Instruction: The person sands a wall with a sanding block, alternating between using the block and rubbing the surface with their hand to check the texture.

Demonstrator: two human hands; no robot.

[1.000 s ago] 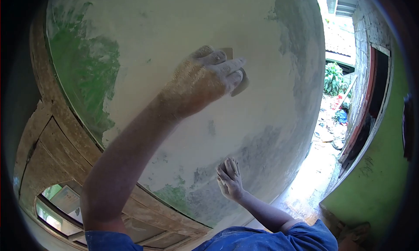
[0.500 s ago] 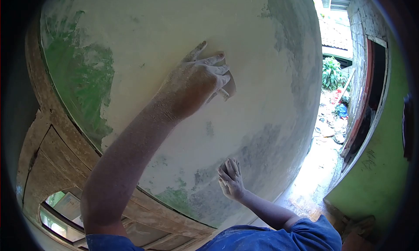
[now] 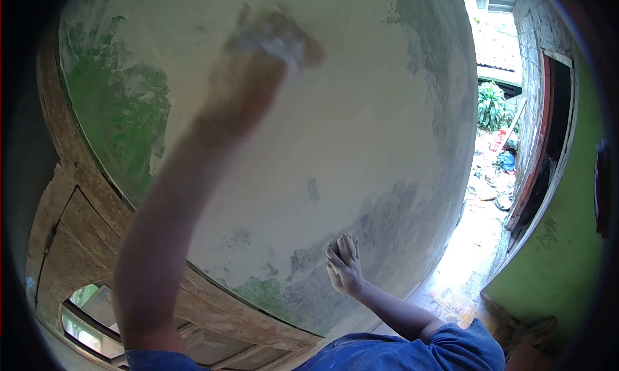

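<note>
My left hand [image 3: 274, 42], dusted white and blurred by motion, presses a brownish piece of sandpaper [image 3: 314, 52] flat on the upper part of a wall [image 3: 361, 113]. That wall carries pale filler, with green paint [image 3: 119, 113] at the left and grey patches at the right and bottom. Lower down, my right hand [image 3: 345, 264] is closed near the wall's lower part, its fingers curled and coated in white dust. A small dark area shows by its fingertips, but what it holds, if anything, I cannot make out.
A worn wooden frame [image 3: 97, 171] borders the wall at the left and below, with a small glass pane [image 3: 80, 326]. At the right, a bright doorway opens onto plants [image 3: 491, 107] and scattered rubbish. A green wall [image 3: 554, 261] stands beyond it.
My left hand has swept up and to the left across the wall with the sandpaper, and is now blurred. My right hand stays almost in place.
</note>
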